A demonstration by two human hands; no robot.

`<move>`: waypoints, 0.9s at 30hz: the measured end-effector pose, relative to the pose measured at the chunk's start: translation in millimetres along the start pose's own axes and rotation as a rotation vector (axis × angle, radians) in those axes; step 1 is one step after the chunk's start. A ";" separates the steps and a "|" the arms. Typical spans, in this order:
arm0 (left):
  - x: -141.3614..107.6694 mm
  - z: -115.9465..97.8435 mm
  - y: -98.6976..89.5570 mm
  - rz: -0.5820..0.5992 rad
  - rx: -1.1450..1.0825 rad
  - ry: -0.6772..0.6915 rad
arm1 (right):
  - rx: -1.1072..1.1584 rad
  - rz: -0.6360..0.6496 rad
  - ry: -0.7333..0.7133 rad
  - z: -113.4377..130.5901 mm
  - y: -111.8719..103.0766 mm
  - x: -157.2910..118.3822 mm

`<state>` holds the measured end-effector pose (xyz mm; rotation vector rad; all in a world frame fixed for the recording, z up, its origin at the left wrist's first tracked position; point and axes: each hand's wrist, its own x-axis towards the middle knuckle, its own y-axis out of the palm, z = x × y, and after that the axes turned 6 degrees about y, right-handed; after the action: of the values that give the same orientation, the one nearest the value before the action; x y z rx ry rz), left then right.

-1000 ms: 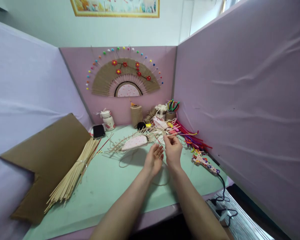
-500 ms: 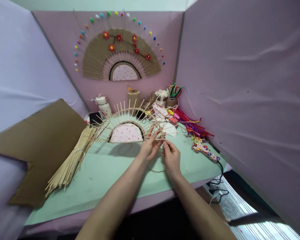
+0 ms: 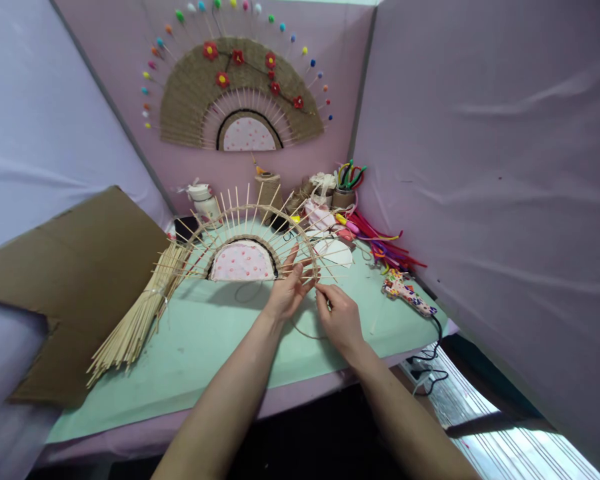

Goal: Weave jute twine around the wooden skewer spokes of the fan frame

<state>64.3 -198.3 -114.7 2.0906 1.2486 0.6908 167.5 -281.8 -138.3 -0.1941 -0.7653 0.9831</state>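
A half-round fan frame (image 3: pixel 245 261) made of thin sticks, with a pink-spotted white centre and a twine-woven arc, is held up over the table. My left hand (image 3: pixel 291 291) grips its right end, fingers among the sticks. Just right of it, my right hand (image 3: pixel 338 313) pinches a strand of twine (image 3: pixel 306 332) at the frame's lower right corner. The strand loops down below the hands. Part of the frame's right end is hidden behind my left fingers.
On the left lie a bundle of sticks (image 3: pixel 135 313) and cardboard (image 3: pixel 75 280). A twine spool (image 3: pixel 269 190), white bottle (image 3: pixel 204 203) and pipe cleaners (image 3: pixel 385 240) stand or lie behind. A patterned glue gun (image 3: pixel 407 292) is at right. A finished fan (image 3: pixel 245 73) hangs on the wall.
The fan frame and both hands have shifted slightly left in the view. My right hand has turned and sits a little lower from the frame's edge, still pinching the twine.
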 end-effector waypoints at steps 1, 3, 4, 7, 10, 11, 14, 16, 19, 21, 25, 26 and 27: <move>-0.3 -0.3 0.2 0.006 0.000 0.002 | -0.026 0.005 -0.009 0.8 -1.0 0.0; -0.8 -0.7 0.3 0.016 0.003 0.007 | -0.065 0.017 -0.027 3.0 -2.7 -0.2; -0.9 -1.0 0.2 0.018 0.008 0.010 | -0.078 0.030 -0.037 4.3 -3.7 -0.5; -1.0 -2.2 -0.6 0.020 0.030 0.007 | -0.098 0.075 -0.056 8.2 -8.6 -1.6; -0.3 -3.9 -1.9 0.026 0.035 0.010 | -0.080 0.096 -0.076 12.2 -18.7 -3.0; 0.1 -4.5 -2.4 0.026 0.038 0.012 | -0.073 0.093 -0.084 13.4 -23.1 -3.1; 1.6 -5.7 -3.2 0.015 0.055 0.008 | -0.068 0.058 -0.091 15.1 -37.1 -0.3; 2.3 -6.2 -3.3 0.012 0.064 0.001 | -0.076 0.022 -0.086 12.2 -45.6 4.8; 2.8 -6.4 -3.1 0.015 0.077 -0.006 | -0.103 -0.053 -0.072 -0.1 -55.8 15.4; 2.8 -6.4 -3.1 0.017 0.087 -0.004 | -0.099 -0.100 -0.058 -10.7 -61.2 21.5; 2.9 -6.3 -3.4 0.014 0.104 0.006 | -0.022 -0.075 -0.012 -19.9 -68.5 22.5; 3.0 -6.3 -3.6 0.009 0.108 0.012 | -0.004 0.003 -0.011 -17.8 -69.6 20.0; 3.2 -6.3 -3.9 0.006 0.108 0.018 | 0.010 0.119 -0.020 -14.4 -70.5 16.8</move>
<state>59.0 -192.5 -112.7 2.1808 1.3162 0.6596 230.2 -305.1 -106.9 -0.2234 -0.7742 1.1022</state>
